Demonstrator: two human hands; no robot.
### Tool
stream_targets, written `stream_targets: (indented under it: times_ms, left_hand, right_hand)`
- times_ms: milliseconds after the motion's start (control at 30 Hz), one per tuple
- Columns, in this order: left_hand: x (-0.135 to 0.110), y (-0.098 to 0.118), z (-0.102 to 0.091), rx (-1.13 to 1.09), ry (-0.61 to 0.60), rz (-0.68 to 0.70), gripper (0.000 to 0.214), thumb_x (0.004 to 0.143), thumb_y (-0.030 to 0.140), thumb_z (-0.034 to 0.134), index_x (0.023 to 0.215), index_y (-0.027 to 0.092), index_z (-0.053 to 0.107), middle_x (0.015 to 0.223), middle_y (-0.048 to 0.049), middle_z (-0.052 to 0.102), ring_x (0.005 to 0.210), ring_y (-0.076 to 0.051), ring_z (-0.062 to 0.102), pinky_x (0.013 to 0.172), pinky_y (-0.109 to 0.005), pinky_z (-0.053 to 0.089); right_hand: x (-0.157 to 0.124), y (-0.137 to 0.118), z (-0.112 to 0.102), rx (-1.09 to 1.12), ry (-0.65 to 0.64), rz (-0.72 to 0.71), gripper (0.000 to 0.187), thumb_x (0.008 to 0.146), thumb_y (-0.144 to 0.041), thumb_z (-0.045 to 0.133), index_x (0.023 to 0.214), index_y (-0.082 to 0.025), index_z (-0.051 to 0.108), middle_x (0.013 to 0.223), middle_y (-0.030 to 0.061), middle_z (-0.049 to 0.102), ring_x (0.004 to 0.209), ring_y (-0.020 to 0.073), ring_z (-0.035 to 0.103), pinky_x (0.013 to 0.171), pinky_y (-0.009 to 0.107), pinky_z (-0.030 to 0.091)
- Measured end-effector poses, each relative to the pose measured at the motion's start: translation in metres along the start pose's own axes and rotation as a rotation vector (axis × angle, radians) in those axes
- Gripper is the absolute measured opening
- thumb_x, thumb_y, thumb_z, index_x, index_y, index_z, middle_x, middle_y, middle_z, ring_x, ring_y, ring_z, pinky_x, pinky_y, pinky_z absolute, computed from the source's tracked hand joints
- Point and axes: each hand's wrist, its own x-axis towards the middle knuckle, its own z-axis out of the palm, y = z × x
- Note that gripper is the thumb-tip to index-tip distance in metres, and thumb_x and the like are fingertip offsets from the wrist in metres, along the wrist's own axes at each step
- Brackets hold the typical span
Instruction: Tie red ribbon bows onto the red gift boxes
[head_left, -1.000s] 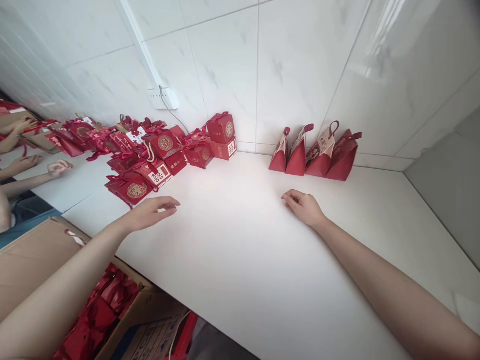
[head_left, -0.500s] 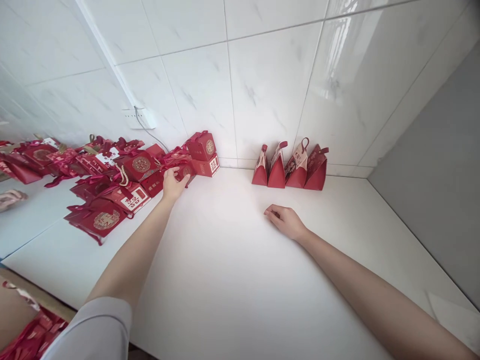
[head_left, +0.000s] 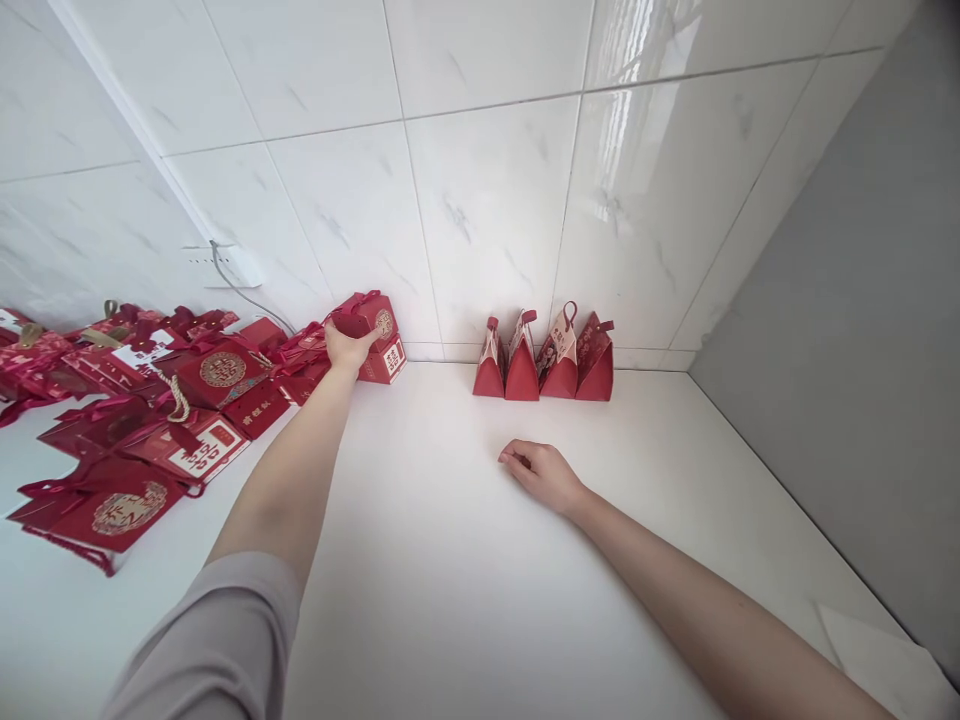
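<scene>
My left hand [head_left: 349,348] reaches to the back wall with fingers and thumb round the near left side of a red gift box [head_left: 383,324] with a round gold emblem. That box sits on another red box [head_left: 393,360] with a white label. My fingertips are partly hidden behind the box. Nearer the middle, my right hand [head_left: 541,474] rests on the white table [head_left: 450,580] with fingers curled closed and nothing seen in them. Beyond it several pointed red gift boxes [head_left: 522,374] with loop handles stand upright in a row along the wall.
Many red gift boxes [head_left: 225,370] with ribbons and rope handles are piled at the left. A wall socket [head_left: 238,266] with a grey cable is above them. White tiles rise behind the table, and a grey panel [head_left: 847,350] borders the right side.
My left hand has shifted from a box in the pile to the upper box of the stack beside it. The view has turned slightly right. My right hand stays curled on the table.
</scene>
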Motion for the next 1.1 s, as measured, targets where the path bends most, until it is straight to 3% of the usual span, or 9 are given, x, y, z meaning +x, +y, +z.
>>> stream_targets:
  times_ms: [133, 333, 500, 600, 667, 767, 867, 1000, 1100]
  left_hand:
    - [-0.032, 0.018, -0.010, -0.019, 0.041, 0.082, 0.096, 0.067, 0.038, 0.084, 0.142, 0.017, 0.029, 0.145, -0.0181, 0.042, 0.139, -0.029, 0.039, 0.114, -0.047, 0.038]
    - [-0.155, 0.049, -0.017, -0.109, -0.355, 0.335, 0.090, 0.057, 0.039, 0.087, 0.130, 0.022, 0.038, 0.131, -0.0130, 0.053, 0.124, -0.031, 0.054, 0.103, -0.043, 0.049]
    - [-0.227, 0.058, 0.000, 0.005, -0.275, 0.111, 0.086, 0.059, 0.049, 0.084, 0.127, 0.024, 0.038, 0.131, -0.0140, 0.053, 0.122, -0.033, 0.053, 0.101, -0.048, 0.046]
    - [-0.238, 0.063, 0.003, 0.010, -0.279, 0.030, 0.068, 0.068, 0.059, 0.074, 0.118, 0.024, 0.046, 0.119, -0.0120, 0.061, 0.111, -0.033, 0.059, 0.095, -0.049, 0.046]
    - [-0.242, 0.070, 0.001, -0.121, -0.266, -0.014, 0.044, 0.084, 0.064, 0.052, 0.105, 0.025, 0.052, 0.099, -0.0069, 0.067, 0.095, -0.028, 0.064, 0.090, -0.045, 0.047]
    - [-0.255, 0.085, -0.008, -0.336, -0.322, -0.088, 0.055, 0.095, 0.062, 0.018, 0.080, 0.024, 0.056, 0.068, -0.0030, 0.063, 0.069, -0.022, 0.064, 0.077, -0.040, 0.050]
    - [-0.268, 0.099, -0.021, -0.370, -0.377, -0.103, 0.054, 0.095, 0.059, 0.027, 0.067, 0.023, 0.055, 0.054, -0.0016, 0.055, 0.056, -0.019, 0.057, 0.069, -0.038, 0.048]
    - [-0.266, 0.099, -0.029, -0.222, -0.207, -0.073, 0.024, 0.090, 0.049, 0.054, 0.089, 0.025, 0.059, 0.087, -0.0038, 0.065, 0.087, -0.022, 0.064, 0.082, -0.037, 0.050]
    - [-0.254, 0.084, -0.021, -0.238, -0.313, -0.099, 0.045, 0.086, 0.052, 0.059, 0.125, 0.031, 0.051, 0.144, -0.0069, 0.047, 0.134, -0.026, 0.045, 0.103, -0.042, 0.044]
  right_hand:
    - [0.000, 0.000, -0.001, 0.014, -0.008, 0.008, 0.029, 0.095, -0.042, 0.043, 0.082, -0.025, 0.063, 0.069, -0.0013, 0.060, 0.062, 0.0173, 0.052, 0.061, 0.028, 0.040]
    - [-0.002, -0.001, -0.005, 0.203, 0.005, 0.038, 0.038, 0.099, -0.048, 0.034, 0.089, -0.024, 0.061, 0.077, -0.0002, 0.065, 0.060, 0.0158, 0.057, 0.065, 0.029, 0.045]
    - [-0.006, -0.006, -0.009, 0.277, 0.094, -0.041, 0.044, 0.100, -0.050, 0.030, 0.074, -0.023, 0.053, 0.069, 0.0002, 0.060, 0.061, 0.0163, 0.057, 0.067, 0.030, 0.045]
    - [-0.007, -0.008, -0.010, 0.237, 0.172, -0.073, 0.036, 0.099, -0.049, 0.038, 0.080, -0.023, 0.056, 0.078, 0.0012, 0.061, 0.069, 0.0172, 0.059, 0.075, 0.031, 0.045]
    - [-0.007, -0.008, -0.009, 0.219, 0.263, -0.078, 0.033, 0.098, -0.049, 0.041, 0.085, -0.022, 0.055, 0.086, 0.0036, 0.062, 0.078, 0.0193, 0.059, 0.080, 0.033, 0.045]
    - [-0.007, -0.008, -0.007, 0.255, 0.351, -0.051, 0.033, 0.098, -0.050, 0.037, 0.104, -0.022, 0.053, 0.107, 0.0084, 0.062, 0.093, 0.0215, 0.059, 0.086, 0.036, 0.046]
    - [-0.008, -0.009, -0.004, 0.360, 0.399, -0.034, 0.040, 0.099, -0.051, 0.036, 0.125, -0.023, 0.046, 0.129, 0.0103, 0.056, 0.110, 0.0225, 0.057, 0.094, 0.038, 0.046]
    - [-0.009, -0.017, -0.004, 0.367, 0.448, -0.142, 0.042, 0.098, -0.050, 0.041, 0.132, -0.026, 0.046, 0.146, 0.0086, 0.044, 0.132, 0.0235, 0.045, 0.111, 0.042, 0.036]
    - [-0.009, -0.022, -0.004, 0.412, 0.356, -0.175, 0.042, 0.098, -0.049, 0.042, 0.133, -0.027, 0.046, 0.146, 0.0085, 0.046, 0.133, 0.0231, 0.044, 0.114, 0.043, 0.033]
